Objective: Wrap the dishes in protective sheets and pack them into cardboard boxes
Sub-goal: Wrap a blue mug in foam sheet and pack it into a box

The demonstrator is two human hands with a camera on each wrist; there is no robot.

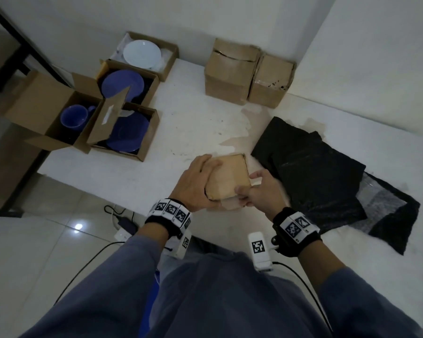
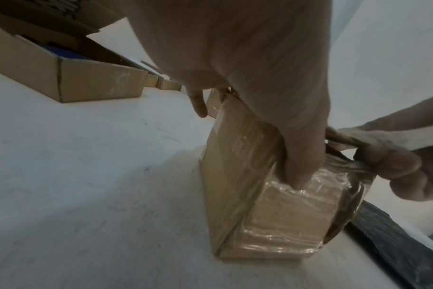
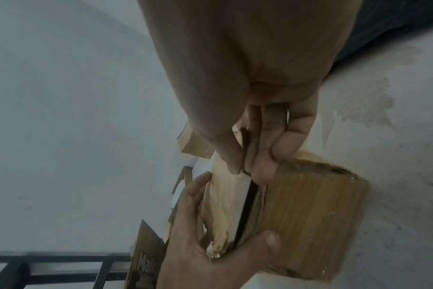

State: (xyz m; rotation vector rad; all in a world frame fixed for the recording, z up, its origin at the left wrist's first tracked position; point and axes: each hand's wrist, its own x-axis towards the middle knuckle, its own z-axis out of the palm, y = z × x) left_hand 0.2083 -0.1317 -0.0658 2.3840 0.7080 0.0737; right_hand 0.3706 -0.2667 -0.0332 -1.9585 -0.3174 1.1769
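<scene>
Between both hands (image 1: 226,189), taped box (image 1: 228,178) stands upright on table (image 1: 186,132).

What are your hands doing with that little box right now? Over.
Left hand grips small taped box, steadying it on table. Right hand pinches box's near edge. Black sheets beside box, nothing blocking.

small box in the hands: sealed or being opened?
Being opened. The left hand grips the small taped box while the right hand pinches a flap edge, showing a dark gap in the right wrist view.
</scene>
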